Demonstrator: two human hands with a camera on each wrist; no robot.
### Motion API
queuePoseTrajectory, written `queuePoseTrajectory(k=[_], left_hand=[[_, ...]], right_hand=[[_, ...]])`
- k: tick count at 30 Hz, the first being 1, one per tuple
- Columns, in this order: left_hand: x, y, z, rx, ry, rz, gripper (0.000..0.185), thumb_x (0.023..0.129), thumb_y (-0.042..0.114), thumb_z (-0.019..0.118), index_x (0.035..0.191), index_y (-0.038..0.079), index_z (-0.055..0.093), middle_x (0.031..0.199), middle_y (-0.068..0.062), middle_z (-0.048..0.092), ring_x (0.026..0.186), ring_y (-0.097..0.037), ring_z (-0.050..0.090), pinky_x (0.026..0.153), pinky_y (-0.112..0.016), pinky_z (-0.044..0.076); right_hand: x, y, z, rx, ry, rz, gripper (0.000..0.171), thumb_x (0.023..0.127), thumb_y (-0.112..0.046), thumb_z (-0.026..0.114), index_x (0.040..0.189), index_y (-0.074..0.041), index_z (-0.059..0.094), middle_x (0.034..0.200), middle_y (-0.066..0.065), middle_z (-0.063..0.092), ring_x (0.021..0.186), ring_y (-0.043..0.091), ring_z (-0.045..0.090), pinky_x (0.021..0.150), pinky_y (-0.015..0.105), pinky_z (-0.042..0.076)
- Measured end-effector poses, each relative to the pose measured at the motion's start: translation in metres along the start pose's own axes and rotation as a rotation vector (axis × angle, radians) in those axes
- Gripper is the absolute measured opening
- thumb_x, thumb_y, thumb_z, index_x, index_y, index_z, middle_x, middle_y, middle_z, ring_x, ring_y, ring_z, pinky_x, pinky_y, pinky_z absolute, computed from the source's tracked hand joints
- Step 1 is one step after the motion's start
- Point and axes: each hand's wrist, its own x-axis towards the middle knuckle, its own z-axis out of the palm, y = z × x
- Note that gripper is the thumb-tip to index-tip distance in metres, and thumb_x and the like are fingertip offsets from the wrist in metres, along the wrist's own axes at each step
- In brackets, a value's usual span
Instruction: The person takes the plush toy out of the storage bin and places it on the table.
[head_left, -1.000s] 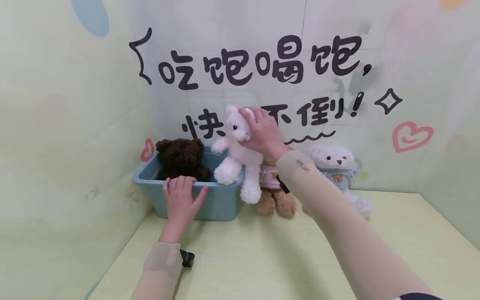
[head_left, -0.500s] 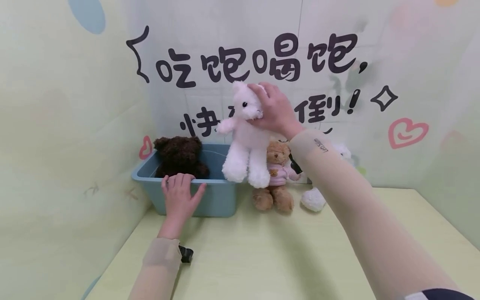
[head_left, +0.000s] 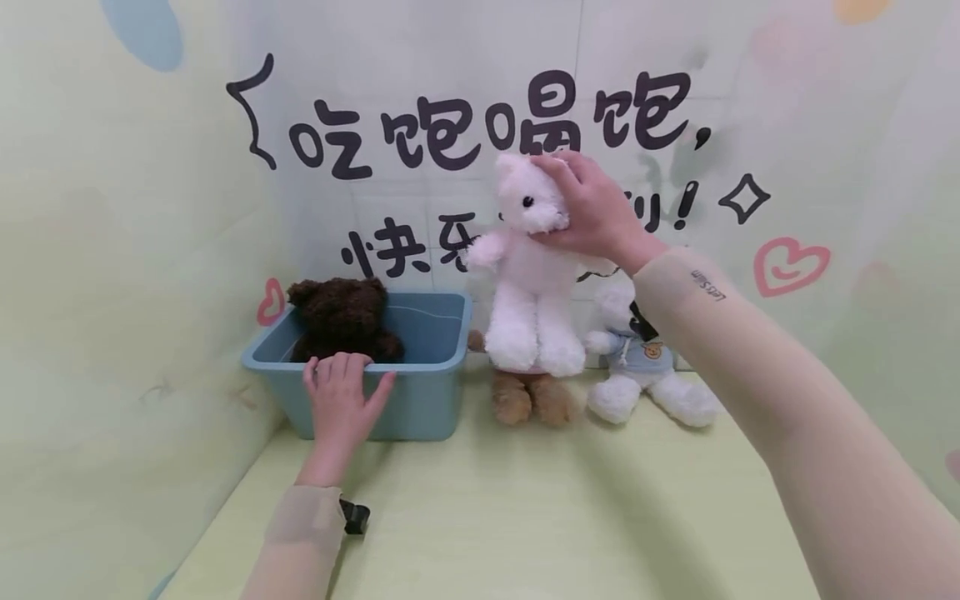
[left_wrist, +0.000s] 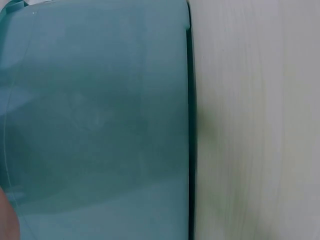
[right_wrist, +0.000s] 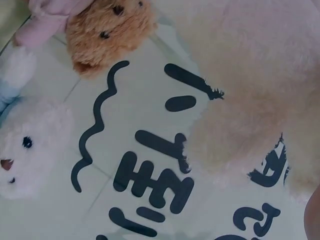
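Observation:
My right hand (head_left: 600,208) grips a white teddy bear (head_left: 536,275) by the side of its head, fingers over the top and thumb under the chin. The bear hangs upright above the table, its legs in front of a brown teddy bear (head_left: 532,398) in pink. In the right wrist view the white bear's fur (right_wrist: 240,120) fills the right side, close to the camera. My left hand (head_left: 341,400) holds the front rim of a blue plastic bin (head_left: 420,400), fingertips over the edge and thumb outside. A dark brown teddy bear (head_left: 341,312) sits in the bin.
A white teddy bear in a blue hoodie (head_left: 648,354) sits against the back wall, partly behind my right forearm. The pale yellow table (head_left: 480,517) stretches in front. Printed walls (head_left: 112,250) stand on the left, back and right.
My right hand has lifted the white bear away from the bin's right edge and carried it up and to the right, before the brown bear. The left hand stays on the rim.

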Motion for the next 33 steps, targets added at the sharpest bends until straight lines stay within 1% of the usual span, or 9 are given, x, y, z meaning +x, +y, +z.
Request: queuePoseTrajectory(k=[2,7,13,18,24,28,33], left_hand=[[0.0,-0.002,-0.001,0.002,0.0,0.0,0.065,0.094,0.065,0.038,0.1,0.002,0.054,0.095,-0.017,0.051,0.095,-0.039,0.043,0.103,-0.061,0.015],[-0.001,-0.005,-0.007,-0.004,-0.014,-0.007,0.066,0.094,0.065,0.039,0.1,0.001,0.054,0.095,-0.018,0.05,0.096,-0.04,0.042,0.103,-0.062,0.014],[-0.003,-0.006,-0.01,-0.004,-0.013,-0.015,0.07,0.093,0.067,0.037,0.101,0.0,0.054,0.095,-0.019,0.05,0.097,-0.041,0.041,0.103,-0.062,0.013],[-0.001,-0.003,-0.008,-0.01,-0.01,-0.007,0.067,0.094,0.066,0.038,0.101,0.001,0.054,0.096,-0.019,0.051,0.097,-0.041,0.041,0.103,-0.062,0.013],[0.0,0.001,-0.004,-0.017,-0.014,-0.01,0.068,0.094,0.066,0.039,0.101,0.0,0.054,0.096,-0.019,0.05,0.097,-0.042,0.041,0.103,-0.062,0.013],[0.001,0.003,-0.003,-0.022,-0.011,-0.015,0.07,0.093,0.067,0.038,0.1,0.0,0.055,0.095,-0.019,0.05,0.096,-0.042,0.041,0.103,-0.062,0.013],[0.001,0.005,-0.002,-0.03,-0.01,-0.009,0.069,0.094,0.066,0.038,0.1,0.0,0.055,0.094,-0.019,0.051,0.094,-0.041,0.041,0.102,-0.062,0.014]], right_hand=[[-0.009,0.004,-0.005,-0.005,-0.015,0.008,0.085,0.07,-0.031,0.086,0.14,-0.013,0.041,0.133,0.021,0.046,0.122,0.036,0.046,0.098,0.049,0.041],[-0.03,0.013,-0.014,-0.008,-0.025,-0.016,0.084,0.068,-0.029,0.087,0.138,-0.012,0.044,0.13,0.021,0.048,0.12,0.039,0.046,0.099,0.051,0.039],[-0.055,0.022,-0.024,-0.017,-0.014,-0.031,0.085,0.065,-0.028,0.088,0.136,-0.012,0.044,0.13,0.021,0.048,0.116,0.039,0.049,0.093,0.054,0.042],[-0.078,0.032,-0.035,-0.008,-0.004,-0.034,0.085,0.063,-0.024,0.089,0.135,-0.01,0.045,0.128,0.021,0.049,0.113,0.038,0.049,0.093,0.054,0.042],[-0.11,0.041,-0.046,-0.008,-0.036,-0.014,0.086,0.061,-0.022,0.091,0.134,-0.009,0.047,0.124,0.022,0.051,0.113,0.04,0.049,0.092,0.056,0.042],[-0.133,0.045,-0.049,0.0,-0.05,0.0,0.085,0.061,-0.022,0.09,0.133,-0.008,0.048,0.124,0.022,0.051,0.112,0.041,0.05,0.09,0.057,0.043],[-0.164,0.05,-0.049,0.014,-0.064,-0.016,0.085,0.059,-0.023,0.089,0.132,-0.005,0.049,0.122,0.024,0.052,0.108,0.043,0.052,0.088,0.057,0.043]])
